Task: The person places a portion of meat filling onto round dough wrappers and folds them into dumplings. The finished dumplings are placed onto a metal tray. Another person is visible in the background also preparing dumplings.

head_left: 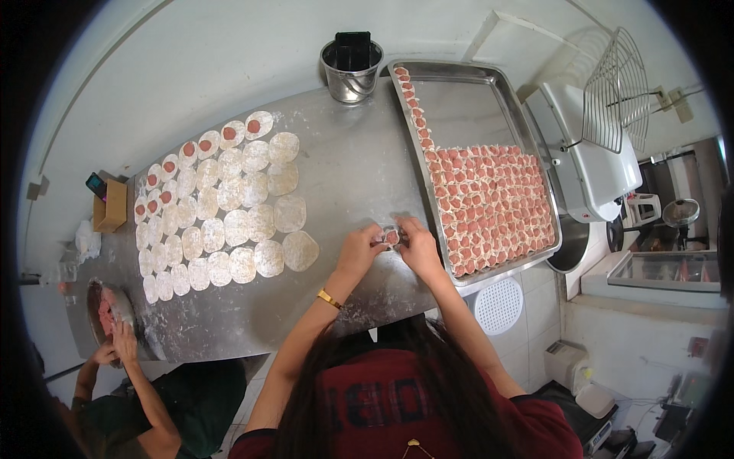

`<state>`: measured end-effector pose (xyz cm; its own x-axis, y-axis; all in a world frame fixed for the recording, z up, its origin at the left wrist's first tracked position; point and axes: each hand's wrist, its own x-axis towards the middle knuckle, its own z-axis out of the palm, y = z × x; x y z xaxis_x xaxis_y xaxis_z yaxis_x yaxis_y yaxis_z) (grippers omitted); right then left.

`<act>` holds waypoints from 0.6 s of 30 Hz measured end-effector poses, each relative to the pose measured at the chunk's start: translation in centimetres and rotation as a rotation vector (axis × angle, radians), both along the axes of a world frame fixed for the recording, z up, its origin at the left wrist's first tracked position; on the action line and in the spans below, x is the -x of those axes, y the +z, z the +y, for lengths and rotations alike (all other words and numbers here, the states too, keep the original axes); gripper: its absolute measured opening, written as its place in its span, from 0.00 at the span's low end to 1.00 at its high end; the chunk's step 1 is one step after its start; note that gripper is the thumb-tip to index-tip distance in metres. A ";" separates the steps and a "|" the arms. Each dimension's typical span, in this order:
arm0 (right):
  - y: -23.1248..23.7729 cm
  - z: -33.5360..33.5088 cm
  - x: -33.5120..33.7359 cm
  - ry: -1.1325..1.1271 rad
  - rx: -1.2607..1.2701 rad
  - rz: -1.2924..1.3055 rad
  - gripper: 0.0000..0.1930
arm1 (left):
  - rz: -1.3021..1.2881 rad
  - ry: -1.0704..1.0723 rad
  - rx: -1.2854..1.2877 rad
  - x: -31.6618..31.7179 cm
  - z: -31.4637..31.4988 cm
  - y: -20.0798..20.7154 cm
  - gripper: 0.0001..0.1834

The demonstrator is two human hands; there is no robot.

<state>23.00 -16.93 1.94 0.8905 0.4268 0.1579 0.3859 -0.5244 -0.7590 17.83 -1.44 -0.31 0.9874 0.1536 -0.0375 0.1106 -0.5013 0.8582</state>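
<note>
Our left hand [362, 245] and right hand [417, 245] pinch one dumpling [392, 238], likely to steady it. The tray [468, 99] sits at right, within reach.

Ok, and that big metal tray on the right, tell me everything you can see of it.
The tray is rectangular, of silvery metal by its look, with rounded corners and a raised rim. It lies flat at the right end of the table. Tight rows of small dumplings, pale wrappers around pinkish filling, cover its nearer part; one line of them runs along its left wall to the far end, beside exposed metal bottom. The right hand is just left of it, not gripping it.
</note>
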 end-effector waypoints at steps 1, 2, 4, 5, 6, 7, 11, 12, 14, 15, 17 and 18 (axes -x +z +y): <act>-0.1 0.0 0.0 0.004 0.025 0.042 0.20 | -0.007 0.022 0.018 0.0 0.0 0.0 0.16; -0.1 -0.1 0.0 0.008 0.049 0.084 0.20 | -0.029 0.009 0.026 0.0 0.1 0.0 0.16; -0.2 0.0 0.0 0.028 0.078 0.117 0.21 | -0.049 0.000 0.059 -0.1 0.1 0.0 0.16; -0.2 0.1 0.0 0.044 0.081 0.108 0.21 | -0.055 -0.006 0.052 -0.2 0.2 0.1 0.16; -0.2 0.3 -0.2 0.060 0.085 0.100 0.22 | -0.060 -0.011 0.046 -0.4 0.2 0.1 0.16; -0.2 0.4 -0.2 0.039 0.037 0.085 0.21 | -0.066 -0.017 0.040 -0.5 0.2 0.2 0.16; 0.3 0.7 0.0 -0.032 0.002 0.065 0.17 | -0.109 -0.024 0.025 -0.8 0.5 0.7 0.16; 0.4 0.7 0.0 -0.044 0.015 0.057 0.16 | -0.112 -0.022 0.039 -0.9 0.5 0.8 0.15; 0.4 1.1 -0.1 -0.046 0.024 0.096 0.16 | -0.107 -0.028 0.065 -1.2 0.6 0.9 0.15; 0.3 1.1 0.1 -0.054 0.038 0.156 0.16 | -0.086 -0.036 0.078 -0.9 0.5 0.9 0.15; 0.2 1.2 -0.3 -0.023 0.040 0.091 0.17 | -0.076 -0.038 0.096 -1.0 0.5 0.9 0.15; 0.1 1.3 -0.5 -0.024 0.057 0.087 0.18 | -0.076 -0.032 0.104 -1.1 0.5 0.9 0.14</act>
